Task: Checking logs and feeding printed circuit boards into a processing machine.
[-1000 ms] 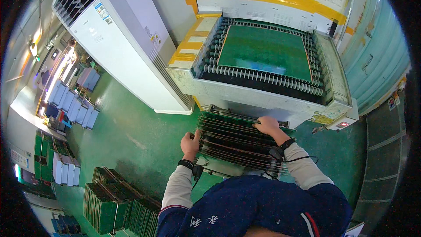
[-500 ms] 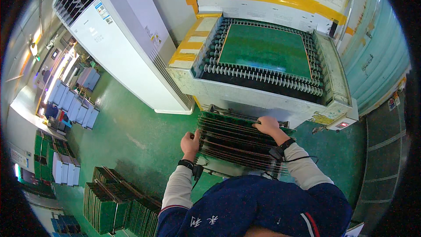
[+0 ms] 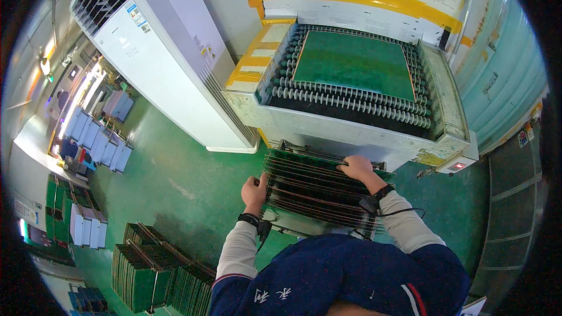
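Observation:
A rack of upright thin green panels (image 3: 310, 190), set in close rows with coppery edges, stands right in front of me. At its left side is my left hand (image 3: 253, 193), fingers curled and thumb against the panel edges; what lies inside the curl is hidden. My right hand (image 3: 357, 168) reaches over the rack's far right part, its fingers closed on the top edge of a green panel. Beyond the rack, a large green panel (image 3: 354, 64) lies flat on the rollers (image 3: 351, 100) of a conveyor machine (image 3: 351, 126).
A tall white air conditioner (image 3: 158, 64) stands left of the machine. More racked green panels (image 3: 140, 275) are on the floor at lower left. A dark ribbed partition (image 3: 509, 210) and a translucent curtain (image 3: 497, 64) bound the right side. A cable runs from my right wrist strap (image 3: 383, 192).
The flat green panel on the rollers has shifted slightly away from me. Both hands and the racked panels look unmoved.

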Demonstrator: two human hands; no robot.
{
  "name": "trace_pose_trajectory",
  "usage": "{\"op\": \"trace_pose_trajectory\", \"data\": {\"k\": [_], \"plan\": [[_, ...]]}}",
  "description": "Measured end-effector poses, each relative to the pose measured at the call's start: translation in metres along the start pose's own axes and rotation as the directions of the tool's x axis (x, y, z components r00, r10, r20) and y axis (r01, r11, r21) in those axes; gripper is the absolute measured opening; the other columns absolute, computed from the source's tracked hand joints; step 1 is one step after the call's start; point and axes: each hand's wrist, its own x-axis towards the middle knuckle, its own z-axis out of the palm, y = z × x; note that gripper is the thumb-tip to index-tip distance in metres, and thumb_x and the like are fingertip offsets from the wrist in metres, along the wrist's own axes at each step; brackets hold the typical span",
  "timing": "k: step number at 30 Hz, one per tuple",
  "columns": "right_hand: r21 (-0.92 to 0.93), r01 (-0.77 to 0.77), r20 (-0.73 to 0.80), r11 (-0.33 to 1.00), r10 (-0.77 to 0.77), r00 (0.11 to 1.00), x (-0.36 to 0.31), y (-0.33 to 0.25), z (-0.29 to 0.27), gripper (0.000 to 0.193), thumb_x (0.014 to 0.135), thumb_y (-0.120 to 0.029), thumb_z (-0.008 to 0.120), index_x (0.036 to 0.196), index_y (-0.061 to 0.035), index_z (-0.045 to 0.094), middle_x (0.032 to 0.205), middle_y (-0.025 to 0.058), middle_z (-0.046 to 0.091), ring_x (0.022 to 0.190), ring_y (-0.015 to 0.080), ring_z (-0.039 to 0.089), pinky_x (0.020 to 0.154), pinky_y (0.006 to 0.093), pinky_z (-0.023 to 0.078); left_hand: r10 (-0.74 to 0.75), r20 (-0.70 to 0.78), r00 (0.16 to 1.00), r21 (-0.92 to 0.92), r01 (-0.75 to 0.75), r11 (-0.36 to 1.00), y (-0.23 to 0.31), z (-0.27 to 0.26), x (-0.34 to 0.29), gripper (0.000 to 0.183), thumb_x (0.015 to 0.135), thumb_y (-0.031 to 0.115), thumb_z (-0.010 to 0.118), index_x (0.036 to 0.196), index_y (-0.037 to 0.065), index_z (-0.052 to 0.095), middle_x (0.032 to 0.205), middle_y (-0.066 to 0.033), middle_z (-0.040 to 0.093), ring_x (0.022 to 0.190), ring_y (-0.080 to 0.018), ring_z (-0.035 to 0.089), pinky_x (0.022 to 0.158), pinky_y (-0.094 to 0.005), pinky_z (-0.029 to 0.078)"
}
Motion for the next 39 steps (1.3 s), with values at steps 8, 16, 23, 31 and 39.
{"op": "trace_pose_trajectory", "data": {"k": [8, 16, 23, 31, 39], "plan": [[0.002, -0.018, -0.003, 1.0, 0.018, 1.0, 0.0003, 0.0022, 0.0013, 0.05, 0.083, -0.06, 0.065, 0.099, -0.0132, 0.074, 0.098, 0.0151, 0.072, 0.096, 0.0378, 0.067, 0.082, 0.0489, 0.052, 0.003, 0.007, 1.0, -0.01, -0.003, 1.0, 0.0006, 0.0014, 0.0001, 0.058, 0.085, 0.058, 0.062, 0.072, 0.002, 0.062, 0.073, -0.0198, 0.065, 0.072, -0.0406, 0.064, 0.065, -0.0494, 0.048], [-0.017, -0.006, -0.018, 1.0, 0.006, 1.0, 0.0021, 0.0047, 0.0047, 0.05, 0.082, -0.059, 0.066, 0.099, -0.0133, 0.074, 0.098, 0.0152, 0.072, 0.095, 0.0372, 0.067, 0.081, 0.0487, 0.053, 0.004, 0.006, 1.0, 0.008, -0.004, 1.0, 0.0006, 0.0016, 0.0003, 0.058, 0.085, 0.059, 0.062, 0.073, 0.002, 0.062, 0.073, -0.0194, 0.066, 0.072, -0.0403, 0.064, 0.065, -0.0493, 0.049], [0.001, -0.012, -0.02, 1.0, 0.012, 1.0, 0.0006, 0.0034, 0.0036, 0.049, 0.082, -0.059, 0.065, 0.098, -0.013, 0.074, 0.096, 0.0149, 0.072, 0.094, 0.0368, 0.067, 0.081, 0.0482, 0.053, 0.01, -0.001, 1.0, -0.014, -0.01, 1.0, 0.0019, 0.0004, -0.0006, 0.058, 0.086, 0.058, 0.062, 0.074, 0.002, 0.063, 0.074, -0.0196, 0.066, 0.072, -0.0403, 0.064, 0.065, -0.049, 0.049], [-0.009, -0.012, -0.007, 1.0, 0.012, 1.0, 0.0008, 0.0024, 0.0028, 0.049, 0.083, -0.059, 0.065, 0.098, -0.0129, 0.074, 0.098, 0.0145, 0.072, 0.095, 0.0369, 0.067, 0.081, 0.0479, 0.053, 0.005, -0.001, 1.0, 0.016, -0.005, 1.0, 0.0004, 0.0011, 0.0003, 0.057, 0.086, 0.058, 0.062, 0.075, 0.002, 0.063, 0.074, -0.0198, 0.066, 0.072, -0.0412, 0.063, 0.065, -0.0492, 0.048], [-0.013, -0.013, -0.018, 1.0, 0.013, 1.0, -0.0002, 0.0014, 0.0022, 0.049, 0.083, -0.059, 0.065, 0.099, -0.0128, 0.074, 0.099, 0.0145, 0.072, 0.095, 0.0368, 0.067, 0.081, 0.0484, 0.052, 0.02, -0.017, 1.0, -0.005, -0.02, 1.0, -0.0001, 0.0022, 0.0, 0.058, 0.086, 0.058, 0.062, 0.075, 0.001, 0.063, 0.073, -0.0205, 0.065, 0.072, -0.0414, 0.063, 0.064, -0.0495, 0.048]]}}
